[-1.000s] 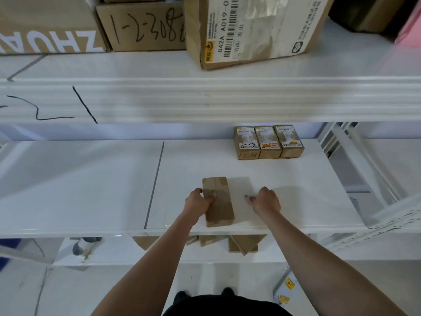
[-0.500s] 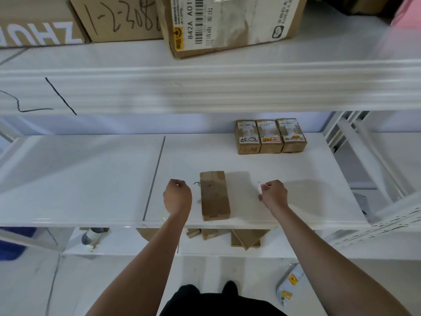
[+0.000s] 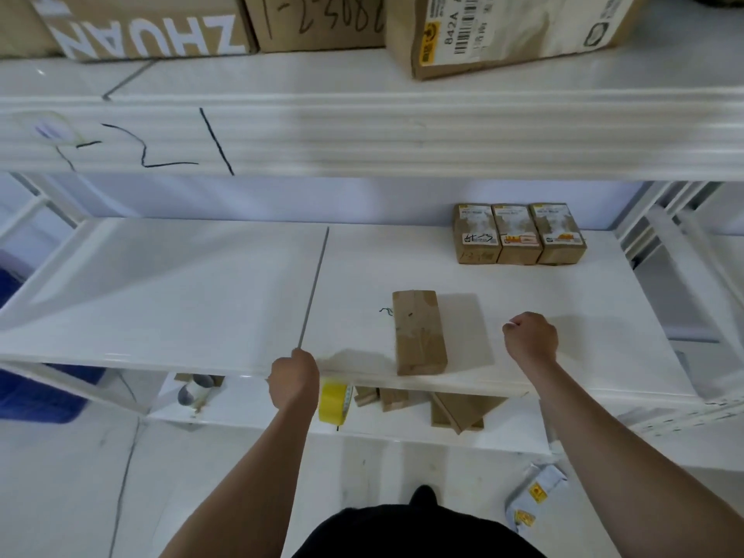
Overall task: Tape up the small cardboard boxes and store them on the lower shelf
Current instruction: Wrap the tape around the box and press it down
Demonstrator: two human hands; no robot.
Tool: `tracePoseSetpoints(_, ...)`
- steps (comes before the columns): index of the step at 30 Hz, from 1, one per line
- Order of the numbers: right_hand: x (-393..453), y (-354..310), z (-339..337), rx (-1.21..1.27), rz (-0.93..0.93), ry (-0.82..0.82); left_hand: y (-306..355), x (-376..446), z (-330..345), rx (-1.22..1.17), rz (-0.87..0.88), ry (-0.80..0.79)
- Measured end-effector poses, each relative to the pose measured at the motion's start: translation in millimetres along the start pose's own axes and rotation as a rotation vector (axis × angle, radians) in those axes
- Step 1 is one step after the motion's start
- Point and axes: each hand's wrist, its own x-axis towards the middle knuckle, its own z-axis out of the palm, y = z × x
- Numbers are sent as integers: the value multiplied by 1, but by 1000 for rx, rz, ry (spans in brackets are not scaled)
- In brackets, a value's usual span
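Left hand (image 3: 294, 380) has pulled back off the shelf to its front edge, 7 o'clock of the box, and now holds a yellow roll of tape (image 3: 335, 400), fingers curled round it; whether a clear strip runs from it I can't tell. Right hand (image 3: 530, 336) sits at 3 o'clock of the box, near it, not touching, fingers curled, maybe pinching a tape end; too small to confirm. Small plain brown cardboard box (image 3: 418, 332) lies flat on the white middle shelf (image 3: 201, 292), long axis front to back. Judgement: step in hand is drawing tape across the box. Do it well: keep the strip taut, centre it on the flap seam, press down along the length. Three labelled small cardboard boxes (image 3: 519, 233) stand at 1 o'clock, touching in a row. Large cartons (image 3: 503, 30) on the upper shelf.
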Motion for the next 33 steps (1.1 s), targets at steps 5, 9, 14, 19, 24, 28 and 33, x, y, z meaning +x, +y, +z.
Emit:
tracePoseSetpoints(5, -14, 0, 1, -177, 120, 52, -35, 10, -14, -83, -247, -570)
tracePoseSetpoints(9, -49, -27, 8, -81, 86, 357, -36, 13, -18, 121, -173, -707)
tracePoseSetpoints(14, -126, -86, 33, 256, -267, 340, -37, 17, -6, 190, -47, -747)
tracePoseSetpoints(19, -190, -116, 70, 412, -344, -32, -44, 22, -5, 152, 40, -748)
tracePoseSetpoints(24, -199, -116, 102, 317, -139, -321, -54, 23, -16, 78, -7, -793)
tracePoseSetpoints(28, -188, -117, 124, 348, 157, -473, -55, 22, -33, 23, -112, -932)
tracePoseSetpoints(33, -181, -122, 145, 537, 412, -614, -50, 23, -44, -11, -118, -1010)
